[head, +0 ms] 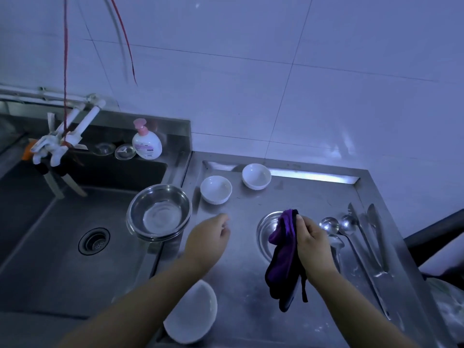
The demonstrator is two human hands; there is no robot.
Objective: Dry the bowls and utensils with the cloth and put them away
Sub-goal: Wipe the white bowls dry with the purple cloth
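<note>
At the far left the steel sink [62, 247] lies deep and dark, its drain [94, 241] near the middle of the basin floor and a white tap assembly [62, 139] hanging over its back edge. On the ledge behind the basin stand two small glass lids [114, 149] and a pink-capped soap bottle [146, 141]. A stack of steel bowls [159, 212] sits on the sink's right rim, overhanging the basin on one side and touching the ridge of the counter [238, 310] on the other.

The left hand [209, 241] hovers above the counter with loosely curled fingers, its grip holding nothing; bare steel lies beneath and ahead of it. Below its forearm a white bowl [194, 315], tipped on its side, rests at the counter's near edge. Beyond the hand two small white bowls stand upright: the nearer small bowl [216, 189] by the counter's left ridge, the farther small bowl [256, 176] just beside the raised back lip, the two close but apart.

Right of centre a shallow steel dish [267, 233] lies on the counter, partly hidden by the purple cloth [283, 259]. The right hand [313, 249] pinches the cloth near its top, grip closed round the fabric, and the rest hangs down over the dish and the open counter in front.

Just right of that hand lie two steel ladles [339, 226], bowls side by side, then long steel utensils [374, 234] running parallel to the counter's right edge, close against its raised rim.
</note>
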